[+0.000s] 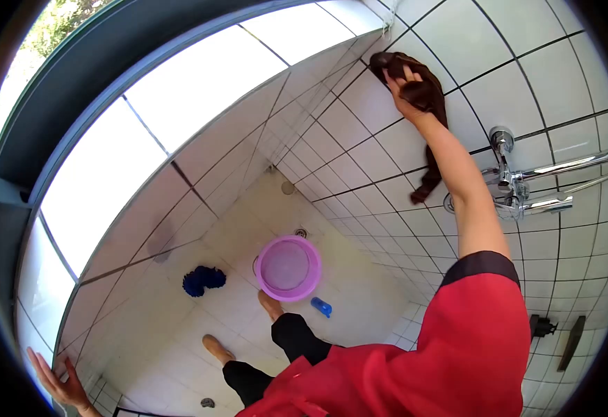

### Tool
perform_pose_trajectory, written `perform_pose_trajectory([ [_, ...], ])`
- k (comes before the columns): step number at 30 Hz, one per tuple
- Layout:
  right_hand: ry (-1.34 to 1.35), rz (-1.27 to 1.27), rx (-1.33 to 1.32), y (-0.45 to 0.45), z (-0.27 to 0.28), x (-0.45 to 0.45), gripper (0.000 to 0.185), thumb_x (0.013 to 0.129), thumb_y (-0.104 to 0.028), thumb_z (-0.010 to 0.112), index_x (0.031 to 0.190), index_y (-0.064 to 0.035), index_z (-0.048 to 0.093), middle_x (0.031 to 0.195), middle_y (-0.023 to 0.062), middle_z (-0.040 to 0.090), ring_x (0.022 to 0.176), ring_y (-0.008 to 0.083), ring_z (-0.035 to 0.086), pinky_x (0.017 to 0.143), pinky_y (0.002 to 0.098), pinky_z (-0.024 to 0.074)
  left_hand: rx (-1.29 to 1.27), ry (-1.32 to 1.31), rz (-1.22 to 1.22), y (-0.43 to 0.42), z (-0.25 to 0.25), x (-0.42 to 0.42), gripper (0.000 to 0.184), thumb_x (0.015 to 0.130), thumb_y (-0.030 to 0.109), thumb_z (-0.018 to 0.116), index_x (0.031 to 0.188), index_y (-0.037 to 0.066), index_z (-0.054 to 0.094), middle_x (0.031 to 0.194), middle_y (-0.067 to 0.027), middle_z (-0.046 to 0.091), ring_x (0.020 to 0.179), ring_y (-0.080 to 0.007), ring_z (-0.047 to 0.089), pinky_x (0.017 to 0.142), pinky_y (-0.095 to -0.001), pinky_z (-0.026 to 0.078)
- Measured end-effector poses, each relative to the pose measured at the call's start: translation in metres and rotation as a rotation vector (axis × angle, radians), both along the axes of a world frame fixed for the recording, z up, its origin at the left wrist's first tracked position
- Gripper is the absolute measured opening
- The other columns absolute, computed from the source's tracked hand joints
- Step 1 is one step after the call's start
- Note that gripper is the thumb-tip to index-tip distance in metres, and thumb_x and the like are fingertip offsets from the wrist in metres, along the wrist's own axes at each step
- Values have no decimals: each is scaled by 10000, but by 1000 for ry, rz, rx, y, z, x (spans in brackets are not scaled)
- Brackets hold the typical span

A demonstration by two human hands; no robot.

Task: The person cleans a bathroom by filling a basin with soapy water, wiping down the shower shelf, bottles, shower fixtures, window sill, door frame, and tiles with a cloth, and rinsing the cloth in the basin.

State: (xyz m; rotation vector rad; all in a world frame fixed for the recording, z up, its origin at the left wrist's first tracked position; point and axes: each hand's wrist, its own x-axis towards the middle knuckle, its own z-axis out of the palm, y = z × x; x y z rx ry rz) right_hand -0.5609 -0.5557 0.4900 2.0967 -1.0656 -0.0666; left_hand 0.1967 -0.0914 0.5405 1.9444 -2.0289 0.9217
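Observation:
My right hand (407,94) is up against the white tiled wall (488,83) with a dark brown cloth (434,125). Part of the cloth is bunched under and between its fingers, and a long end hangs down the tiles behind my forearm. At the lower left, my left hand (64,388) has its fingers spread at the edge of the tiled window ledge (74,243). It holds nothing that I can see. A chrome mixer tap (509,184) sticks out of the wall to the right of my right forearm.
On the floor by my feet stands a pink basin (315,271) with cloudy liquid in it. A dark blue shaggy cloth or mitt (204,280) lies left of it, and a small blue object (321,306) lies right. A floor drain (208,402) is near the bottom.

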Motion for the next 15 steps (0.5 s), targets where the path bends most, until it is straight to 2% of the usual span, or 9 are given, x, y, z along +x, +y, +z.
perform_pose_trajectory([
  [2,-115,-52,25,-2,-25,-4,300,840,-249,483,1114,-141,537,1100,206,513,958,334,496,882,411,370,2,22,51,6,-4,12,577,697,-19,649,1228,22,425,1249,-169,437,1137,-314,442,948,-382,377],
  [4,-318,-179,300,-5,-61,-13,288,832,-200,429,1097,-164,534,1115,123,508,976,292,486,863,368,383,-6,36,72,9,-7,9,575,696,-15,651,1226,24,431,1246,-163,443,1134,-306,446,948,-378,378],
  [5,-316,-167,299,7,-85,-17,288,832,-200,429,1097,-164,534,1115,123,508,976,292,486,863,368,383,-33,43,36,4,-7,7,570,695,-8,655,1221,22,438,1244,-161,446,1131,-300,451,945,-369,380],
  [7,-573,-395,608,47,-127,-15,250,774,-188,465,969,-88,586,1068,158,535,948,290,505,853,338,388,-59,31,17,-1,-5,8,556,700,10,657,1214,29,445,1234,-150,453,1129,-286,449,936,-357,386],
  [9,-89,-353,826,81,-123,1,245,706,-125,500,926,-80,598,878,123,615,892,256,571,826,378,427,-66,27,-11,-8,-7,14,543,705,27,659,1207,35,452,1224,-139,459,1126,-273,448,927,-345,392],
  [10,-169,-459,813,92,-122,5,244,714,-99,462,907,-44,602,844,137,624,848,270,592,785,399,444,-59,29,-16,-12,-8,14,536,707,36,660,1203,39,456,1220,-134,463,1125,-266,447,923,-339,396],
  [11,308,-390,818,106,-117,5,261,747,-124,451,923,10,590,891,203,606,833,280,593,743,395,458,-41,36,-25,-16,-7,13,529,710,45,661,1200,42,460,1215,-129,466,1123,-259,446,919,-333,399],
  [13,-88,-889,1280,166,-98,47,279,772,-147,442,928,43,575,835,190,611,753,235,590,682,338,459,-17,18,-69,-31,-5,12,517,715,62,663,1193,48,467,1205,-118,472,1121,-246,445,910,-321,405],
  [15,-1418,-806,1203,168,-104,22,227,778,-136,459,904,11,576,787,50,577,716,124,515,665,260,414,-50,-1,-96,-33,-4,14,504,720,79,665,1186,55,474,1195,-108,479,1118,-232,443,901,-309,411],
])
